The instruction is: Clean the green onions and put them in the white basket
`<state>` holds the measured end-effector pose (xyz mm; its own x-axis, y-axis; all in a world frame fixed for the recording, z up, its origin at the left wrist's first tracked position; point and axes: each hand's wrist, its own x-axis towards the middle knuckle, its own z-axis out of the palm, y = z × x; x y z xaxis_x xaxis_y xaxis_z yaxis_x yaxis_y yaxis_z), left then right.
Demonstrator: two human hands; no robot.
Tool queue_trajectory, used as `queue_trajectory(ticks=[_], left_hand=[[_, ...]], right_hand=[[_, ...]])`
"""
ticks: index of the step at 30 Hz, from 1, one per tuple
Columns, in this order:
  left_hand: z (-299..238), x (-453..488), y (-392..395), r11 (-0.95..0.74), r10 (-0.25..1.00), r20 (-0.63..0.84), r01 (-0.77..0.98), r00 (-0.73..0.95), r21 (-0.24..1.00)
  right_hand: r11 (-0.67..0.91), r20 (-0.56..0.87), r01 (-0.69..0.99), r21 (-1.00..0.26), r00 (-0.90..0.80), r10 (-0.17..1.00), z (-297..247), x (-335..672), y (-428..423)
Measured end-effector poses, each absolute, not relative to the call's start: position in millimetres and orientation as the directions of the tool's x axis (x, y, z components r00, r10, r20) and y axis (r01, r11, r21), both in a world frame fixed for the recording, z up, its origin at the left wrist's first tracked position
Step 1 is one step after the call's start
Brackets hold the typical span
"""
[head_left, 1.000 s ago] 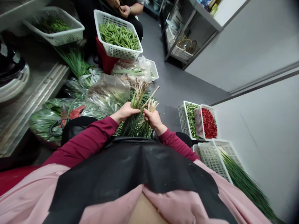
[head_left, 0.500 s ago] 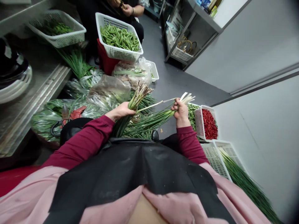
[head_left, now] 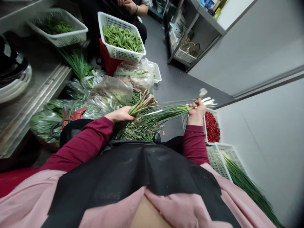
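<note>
My left hand [head_left: 122,114] is closed round a bunch of scallions with brownish, untrimmed root ends [head_left: 145,100]. Out to the right, my right hand [head_left: 197,111] grips a second bunch of scallions [head_left: 174,111], whose clean white ends stick out past the fingers. Its long green leaves trail back toward the left bunch. One thin stalk stretches between the two hands, and a blurred pale tip shows above my right fingers. Below the hands lies a heap of green leaves and scraps [head_left: 139,131], partly hidden by my black apron [head_left: 147,167].
A white basket of green peppers [head_left: 122,38] stands ahead, with a seated person's hands [head_left: 129,6] behind it. Plastic bags of greens [head_left: 110,93] lie at left. On the right are a basket of red chillies [head_left: 212,126] and a basket [head_left: 216,158] holding long scallions.
My right hand has moved right and slightly up with its scallions, drawing a stalk away from the left bunch. The left hand has shifted slightly left, its bunch tilting more to the right.
</note>
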<state>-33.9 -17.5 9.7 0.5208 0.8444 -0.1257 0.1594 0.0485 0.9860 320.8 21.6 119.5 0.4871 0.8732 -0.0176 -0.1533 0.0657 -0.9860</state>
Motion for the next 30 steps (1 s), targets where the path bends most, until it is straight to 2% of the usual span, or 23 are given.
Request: queue_trajectory(ticks=[2,3,5,7,9,11,13,16,19,23,26,30], left_hand=[[8.2,-37.6,-17.1,0.064,0.855,-0.142,0.169,0.498,0.983],[8.1,-39.6,-16.1,0.081,0.867,-0.151,0.164,0.475,0.983],[9.3,-43.3,-12.8,0.107,0.895,-0.157,0.141,0.418,0.984],[11.3,-45.4,-9.2,0.127,0.916,-0.161,0.116,0.367,0.985],[12.7,-44.7,-7.5,0.153,0.917,-0.177,0.092,0.358,0.984],[12.4,-40.1,-8.9,0.197,0.897,-0.204,0.057,0.392,0.979],[10.1,-32.5,-12.5,0.262,0.864,-0.237,0.006,0.445,0.965],[5.2,-20.8,-16.8,0.374,0.805,-0.278,-0.084,0.524,0.924],[2.3,-16.3,-14.5,0.477,0.771,-0.292,-0.209,0.567,0.854],[3.2,-21.6,-5.7,0.520,0.811,-0.294,-0.392,0.506,0.759],[3.8,-22.3,-4.4,0.510,0.824,-0.249,-0.473,0.509,0.718],[-0.2,-14.3,-9.0,0.544,0.777,-0.248,-0.418,0.579,0.728]], right_hand=[[0.017,-0.029,-0.092,-0.996,0.475,0.880,122.2,326.4,16.7],[-0.049,-0.063,-0.044,-0.998,0.415,0.908,118.0,323.3,11.4],[-0.202,-0.172,0.147,-0.968,0.191,0.966,97.7,306.1,-2.6],[-0.262,-0.287,0.348,-0.900,-0.022,0.958,66.9,280.1,-16.7],[-0.251,-0.320,0.461,-0.851,-0.077,0.944,37.2,253.3,-26.4],[-0.236,-0.270,0.441,-0.866,-0.015,0.963,19.2,230.2,-29.7],[-0.231,-0.227,0.272,-0.934,0.046,0.973,16.0,211.8,-27.5],[-0.246,-0.246,-0.024,-0.969,-0.025,0.969,29.7,193.3,-18.1],[-0.203,-0.203,-0.113,-0.973,-0.014,0.979,47.7,190.7,-7.3],[-0.003,-0.011,-0.050,-0.999,0.163,0.987,63.2,206.6,-0.1],[0.006,0.010,0.112,-0.994,0.038,0.999,63.3,204.3,-5.3],[0.000,-0.059,0.312,-0.950,-0.178,0.982,45.7,173.1,-15.9]])
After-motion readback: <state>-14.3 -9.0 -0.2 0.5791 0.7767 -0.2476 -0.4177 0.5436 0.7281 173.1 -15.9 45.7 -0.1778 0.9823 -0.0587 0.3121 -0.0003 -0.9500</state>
